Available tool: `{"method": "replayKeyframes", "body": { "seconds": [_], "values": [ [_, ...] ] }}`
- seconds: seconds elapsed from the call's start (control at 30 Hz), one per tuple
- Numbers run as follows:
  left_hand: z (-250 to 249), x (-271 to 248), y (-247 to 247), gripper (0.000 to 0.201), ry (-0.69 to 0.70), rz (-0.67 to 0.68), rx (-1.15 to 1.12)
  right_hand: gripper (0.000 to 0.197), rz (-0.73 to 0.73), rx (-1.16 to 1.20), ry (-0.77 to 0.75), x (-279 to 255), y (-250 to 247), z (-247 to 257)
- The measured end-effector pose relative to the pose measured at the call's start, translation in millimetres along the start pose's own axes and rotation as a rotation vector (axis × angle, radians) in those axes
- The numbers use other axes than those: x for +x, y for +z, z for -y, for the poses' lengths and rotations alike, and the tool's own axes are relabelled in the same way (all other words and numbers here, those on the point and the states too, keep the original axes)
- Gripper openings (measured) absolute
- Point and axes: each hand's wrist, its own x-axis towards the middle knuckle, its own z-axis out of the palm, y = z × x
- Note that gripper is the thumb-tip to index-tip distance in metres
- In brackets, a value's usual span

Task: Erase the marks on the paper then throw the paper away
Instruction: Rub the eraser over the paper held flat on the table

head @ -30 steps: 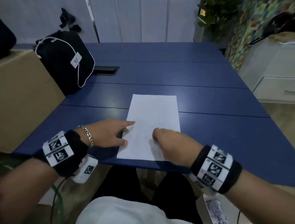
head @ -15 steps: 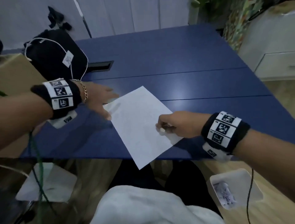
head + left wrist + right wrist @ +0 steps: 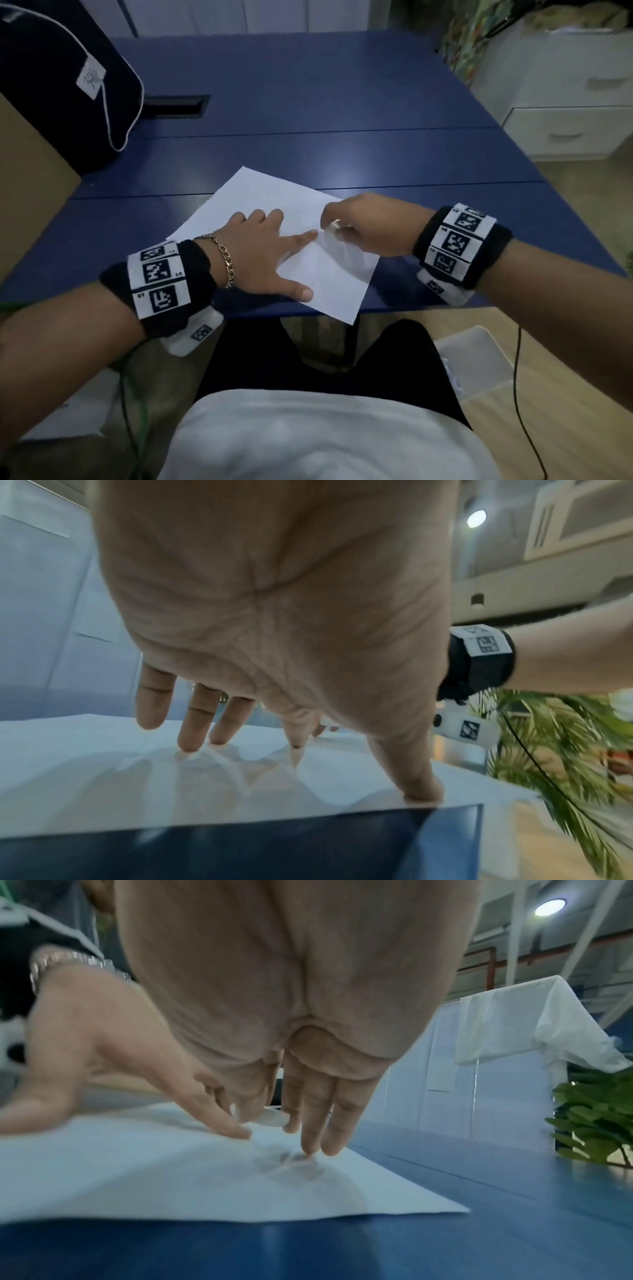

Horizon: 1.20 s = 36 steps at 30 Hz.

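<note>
A person is working an eraser (image 3: 335, 224) across a sheet of paper (image 3: 274, 202) that is lying askew on a blue table (image 3: 342, 102), one corner overhanging the near edge toward six o'clock. The risk ahead, by this view: a hard stroke could be buckling or tearing the thin sheet, or dragging it off the edge, should the holding hand be slipping. The left hand (image 3: 263, 253) is pressing flat at nine o'clock of the eraser, fingers (image 3: 198, 723) spread straight and wide. The right hand (image 3: 366, 222) is pinching the small pale eraser between curled thumb and fingers.
</note>
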Motion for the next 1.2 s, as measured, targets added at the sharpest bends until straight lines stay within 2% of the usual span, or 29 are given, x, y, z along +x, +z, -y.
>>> {"method": "replayKeyframes", "body": {
  "seconds": [0.07,0.23,0.37,0.47,0.6,0.73,0.9,1.07,1.2],
  "values": [
    [5,0,5,0.114,-0.028,0.002,-0.058,0.022,-0.06,0.059,-0.019,-3,-1,5],
    [10,0,17,0.12,-0.033,0.103,-0.243,0.029,-0.016,0.029,0.014,-2,4,6],
    [10,1,12,0.124,-0.063,0.139,-0.292,0.013,-0.04,0.04,0.083,0,4,3],
    [12,5,8,0.129,-0.049,0.144,-0.337,0.016,-0.068,0.073,0.077,2,4,5],
    [12,12,7,0.126,0.067,0.139,-0.327,0.023,-0.086,0.077,0.086,2,9,5],
    [12,14,7,0.125,0.064,0.16,-0.307,0.021,-0.125,0.035,0.159,0,13,2],
    [11,16,8,0.128,0.052,0.17,-0.316,0.014,-0.157,0.027,0.161,-8,19,16],
    [10,19,10,0.13,0.039,0.163,-0.289,0.019,-0.045,0.051,0.06,-13,23,36],
    [11,17,10,0.128,0.046,0.172,-0.298,0.021,-0.113,-0.023,0.194,-3,12,20]
  ]
}}
